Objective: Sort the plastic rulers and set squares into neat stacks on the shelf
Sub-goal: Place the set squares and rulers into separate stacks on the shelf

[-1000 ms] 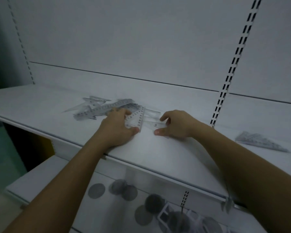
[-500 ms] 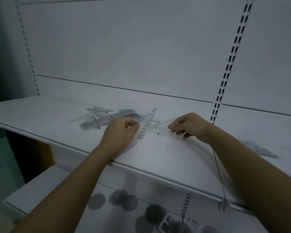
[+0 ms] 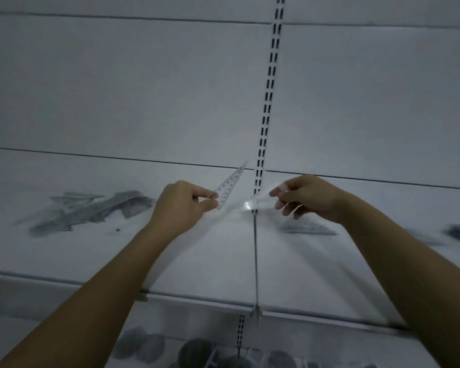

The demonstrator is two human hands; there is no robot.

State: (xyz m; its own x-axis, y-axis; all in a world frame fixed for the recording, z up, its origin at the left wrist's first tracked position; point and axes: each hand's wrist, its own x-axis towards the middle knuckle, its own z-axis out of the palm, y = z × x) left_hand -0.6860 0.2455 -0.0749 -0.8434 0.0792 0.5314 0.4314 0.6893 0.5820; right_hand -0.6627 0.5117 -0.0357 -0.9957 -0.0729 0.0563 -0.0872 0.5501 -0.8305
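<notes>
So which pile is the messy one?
The big pile at the left: its pieces sprawl at all angles. The small stack near the right hand lies gathered.

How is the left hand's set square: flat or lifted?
Lifted: the left hand pinches the set square, tip tilted up, off the shelf.

Bare shelf point(image 3: 223, 251) between ruler heap point(image 3: 91, 211) and, seemingly, set squares point(image 3: 307, 229).

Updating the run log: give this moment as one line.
left hand pinches set square | right hand pinches clear plastic piece | both above shelf
</notes>
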